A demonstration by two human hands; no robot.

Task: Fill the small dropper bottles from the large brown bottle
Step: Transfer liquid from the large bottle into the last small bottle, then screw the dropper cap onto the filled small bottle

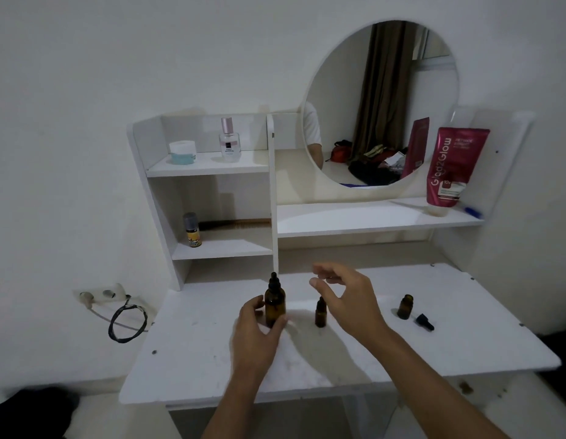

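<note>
The left hand [256,327] grips the large brown bottle [275,304] low on its body, fingers [276,326] and thumb curled round the glass. The bottle stands upright on the white worktop [212,359], dropper cap on. The right hand [345,296] hovers just right of it, above a small capped dropper bottle [320,313], fingers apart and loosely bent, holding nothing. Further right, well apart from both, a second small bottle [405,306] stands uncapped with its dropper cap [424,322] lying beside it on the worktop.

Judgement: the step in hand appears to be removing the large bottle's dropper cap. To do it well, keep the left grip low and firm so the bottle stays upright, take the cap with the right fingertips and lift the dropper straight up. Bringing the uncapped small bottle closer beforehand would shorten the carry and lessen drips. The capped small bottle stands near the right wrist and could be knocked over.

Beyond, shelves [208,167] hold a perfume bottle [230,142], a jar [182,152] and a small spray can [192,230]; a red tube [451,166] leans by the round mirror [381,103].
</note>
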